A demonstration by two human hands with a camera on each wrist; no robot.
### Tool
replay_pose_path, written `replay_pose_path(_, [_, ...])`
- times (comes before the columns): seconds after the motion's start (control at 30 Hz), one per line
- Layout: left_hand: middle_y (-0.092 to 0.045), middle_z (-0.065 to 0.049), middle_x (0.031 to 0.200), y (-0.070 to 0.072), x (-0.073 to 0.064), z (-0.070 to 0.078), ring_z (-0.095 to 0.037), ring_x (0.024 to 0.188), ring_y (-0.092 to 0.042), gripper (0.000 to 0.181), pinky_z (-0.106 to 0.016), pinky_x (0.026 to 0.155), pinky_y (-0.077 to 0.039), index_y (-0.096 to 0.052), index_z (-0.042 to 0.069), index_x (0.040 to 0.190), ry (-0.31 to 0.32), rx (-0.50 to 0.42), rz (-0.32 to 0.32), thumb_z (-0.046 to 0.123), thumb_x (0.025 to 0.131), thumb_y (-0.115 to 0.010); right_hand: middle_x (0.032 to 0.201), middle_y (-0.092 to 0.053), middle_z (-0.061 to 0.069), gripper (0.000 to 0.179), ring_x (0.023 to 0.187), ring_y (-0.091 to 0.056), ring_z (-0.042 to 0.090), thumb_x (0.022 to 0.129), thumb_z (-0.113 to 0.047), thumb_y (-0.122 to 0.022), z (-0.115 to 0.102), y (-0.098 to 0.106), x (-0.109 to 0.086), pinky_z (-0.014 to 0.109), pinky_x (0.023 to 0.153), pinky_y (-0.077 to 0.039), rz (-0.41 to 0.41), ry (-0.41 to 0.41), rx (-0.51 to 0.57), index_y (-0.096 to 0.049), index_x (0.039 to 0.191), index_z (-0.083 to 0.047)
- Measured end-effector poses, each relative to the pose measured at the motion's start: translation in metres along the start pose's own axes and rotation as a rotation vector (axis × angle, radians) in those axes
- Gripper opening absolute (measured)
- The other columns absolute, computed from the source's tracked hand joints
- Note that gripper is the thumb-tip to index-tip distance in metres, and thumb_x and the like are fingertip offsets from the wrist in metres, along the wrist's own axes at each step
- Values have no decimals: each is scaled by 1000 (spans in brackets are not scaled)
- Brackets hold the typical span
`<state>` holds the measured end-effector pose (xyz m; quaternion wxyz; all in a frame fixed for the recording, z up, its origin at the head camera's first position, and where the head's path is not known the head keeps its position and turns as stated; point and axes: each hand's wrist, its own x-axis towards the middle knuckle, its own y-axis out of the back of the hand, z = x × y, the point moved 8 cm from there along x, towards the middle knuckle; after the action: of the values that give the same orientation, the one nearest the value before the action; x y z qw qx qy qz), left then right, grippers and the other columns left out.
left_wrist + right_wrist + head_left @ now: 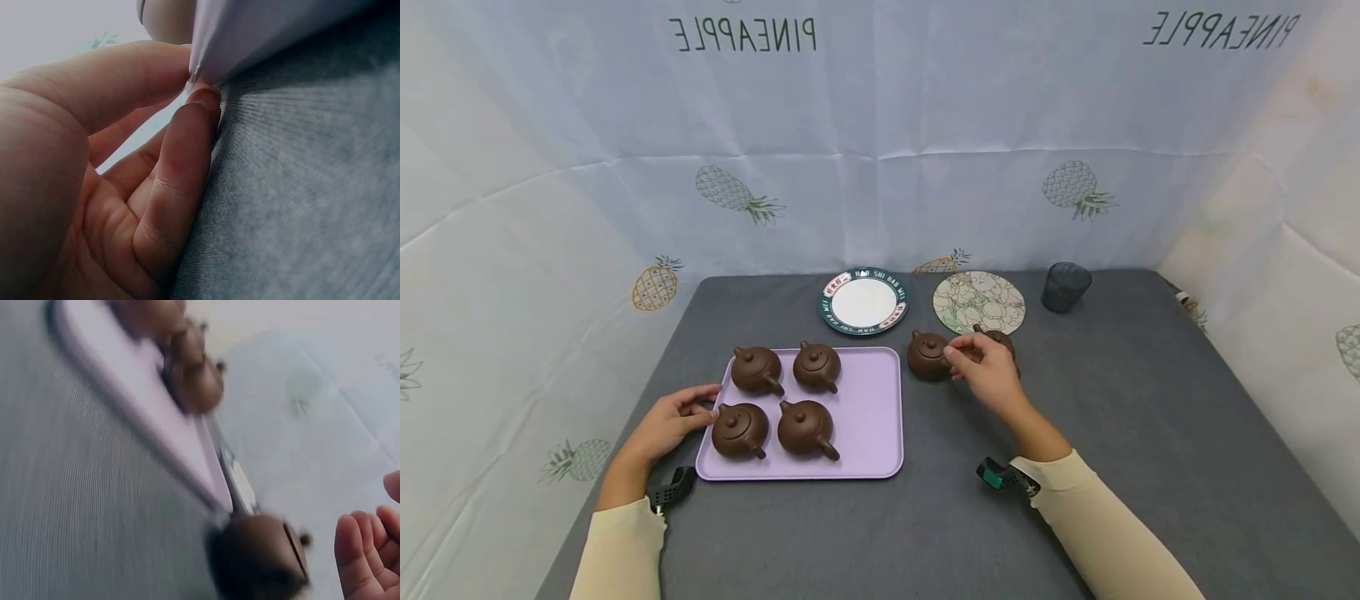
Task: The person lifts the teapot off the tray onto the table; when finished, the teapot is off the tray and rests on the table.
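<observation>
Several small brown teapots, among them one at the front left [740,431], stand on a lilac tray [868,417]. My left hand [672,423] is at the tray's left edge. In the left wrist view its thumb and fingertips pinch the tray's rim. Right of the tray, a teapot [928,357] stands on the grey tabletop, and my right hand [988,375] hovers beside it. The right wrist view shows the right fingers [352,550] loosely bent, holding nothing, apart from the blurred teapot [259,559]. Another teapot [1000,340] is partly hidden behind that hand.
Behind the tray lies a plate [863,302] with a dark green lettered rim. A round patterned mat [979,302] lies right of it, and a dark glass cup [1065,287] stands near the back edge. White pineapple-print cloth [880,100] hangs behind the table.
</observation>
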<state>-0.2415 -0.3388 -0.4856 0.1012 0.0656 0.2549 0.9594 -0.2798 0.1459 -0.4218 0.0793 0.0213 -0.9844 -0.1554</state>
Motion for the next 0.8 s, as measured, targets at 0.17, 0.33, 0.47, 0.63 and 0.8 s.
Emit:
replay_pose_path(0.17, [-65, -9, 106, 0, 1, 0, -8, 76, -64, 45, -18, 71, -46, -55, -7, 130, -1, 1, 2, 4, 89, -70, 91, -64, 25, 20, 71, -65, 25, 94, -15, -67, -11, -45, 10, 39, 67, -54, -84, 4, 99, -64, 103, 2])
replay_pose_path(0.33, [-64, -10, 107, 1, 1, 0, -8, 76, -64, 45, -18, 70, -46, -55, -8, 129, 0, -2, 4, 3, 88, -70, 91, -64, 24, 17, 69, -64, 23, 94, -14, -66, -11, -90, 17, 39, 67, -55, -180, -23, 110, -65, 102, 0])
replay_pose_path(0.47, [-63, -16, 110, 0, 1, -1, -9, 77, -64, 46, -19, 70, -47, -55, -7, 130, 9, 3, -1, 4, 88, -70, 88, -66, 17, 17, 67, -64, 19, 94, -17, -67, -1, -118, 21, 35, 64, -54, -219, -65, 92, -67, 101, -2])
replay_pose_path(0.63, [-62, -22, 113, 0, 2, -2, -9, 77, -63, 46, -20, 70, -47, -55, -6, 131, 16, 10, -1, 4, 88, -70, 81, -65, 18, 15, 60, -63, 16, 92, -14, -68, 6, -148, 25, 33, 59, -54, -272, -58, 107, -67, 95, 1])
replay_pose_path(0.8, [-62, -23, 114, 0, 0, -3, -8, 77, -63, 46, -19, 70, -47, -55, -7, 131, 11, -1, 0, 3, 88, -70, 77, -64, 14, 16, 58, -62, 16, 92, -15, -68, 9, -175, 23, 33, 57, -54, -349, -79, 147, -67, 92, 2])
